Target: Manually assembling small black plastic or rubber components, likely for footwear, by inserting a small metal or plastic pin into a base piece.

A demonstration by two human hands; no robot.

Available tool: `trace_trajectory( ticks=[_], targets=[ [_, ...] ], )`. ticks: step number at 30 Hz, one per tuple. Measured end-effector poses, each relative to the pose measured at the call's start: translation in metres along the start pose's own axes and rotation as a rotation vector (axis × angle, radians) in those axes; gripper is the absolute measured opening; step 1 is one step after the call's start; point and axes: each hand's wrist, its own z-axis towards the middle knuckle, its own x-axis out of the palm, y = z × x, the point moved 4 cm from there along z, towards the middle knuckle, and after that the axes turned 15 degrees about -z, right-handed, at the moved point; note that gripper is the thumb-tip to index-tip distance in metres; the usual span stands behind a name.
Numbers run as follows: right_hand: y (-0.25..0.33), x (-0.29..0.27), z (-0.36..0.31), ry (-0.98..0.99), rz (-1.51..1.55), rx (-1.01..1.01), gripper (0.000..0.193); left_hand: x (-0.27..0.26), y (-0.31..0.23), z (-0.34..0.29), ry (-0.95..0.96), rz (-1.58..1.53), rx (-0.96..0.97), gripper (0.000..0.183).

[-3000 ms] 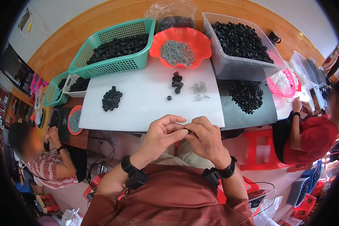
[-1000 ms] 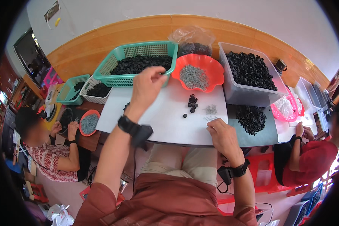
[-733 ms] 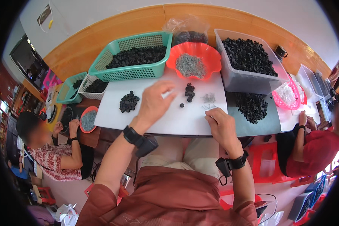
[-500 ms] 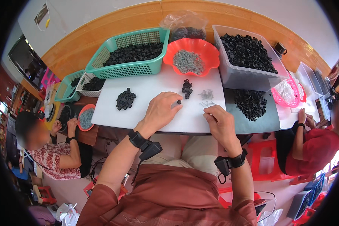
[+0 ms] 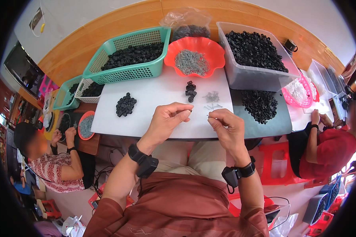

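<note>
Your left grip point(image 5: 168, 121) is pinching a small black part point(image 5: 191, 111), mostly hidden by your fingertips. Your right grip point(image 5: 229, 128) is bunched just right of it — can't tell if it's closed on anything. The loose screws point(image 5: 213, 106) lie just past your right fingertips, at mixed angles, so the right's nearer. The stack of black parts point(image 5: 190, 93) sits ahead of the gap between your hands. Desk point(image 5: 154, 91) edge runs under your hands — room's leftward, toward the black heap point(image 5: 125, 104).
</note>
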Motion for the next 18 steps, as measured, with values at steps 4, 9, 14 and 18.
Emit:
trace_trajectory(
  ticks=[4, 9, 14, 18],
  targets=[
    [0.008, 0.006, -0.002, -0.038, 0.209, 0.035, 0.015, 0.008, 0.010, -0.009, -0.009, -0.532, -0.147, 0.021],
    [0.019, 0.015, -0.005, -0.052, 0.300, 0.046, 0.017, 0.016, 0.016, -0.017, 0.018, -0.746, -0.231, 0.017],
    [0.021, 0.019, -0.008, -0.057, 0.294, 0.010, 0.018, 0.024, 0.017, -0.023, 0.050, -0.818, -0.250, 0.016],
    [0.024, 0.019, -0.011, -0.048, 0.247, 0.008, 0.018, 0.024, 0.018, -0.025, 0.045, -0.833, -0.246, 0.016]
  ],
)
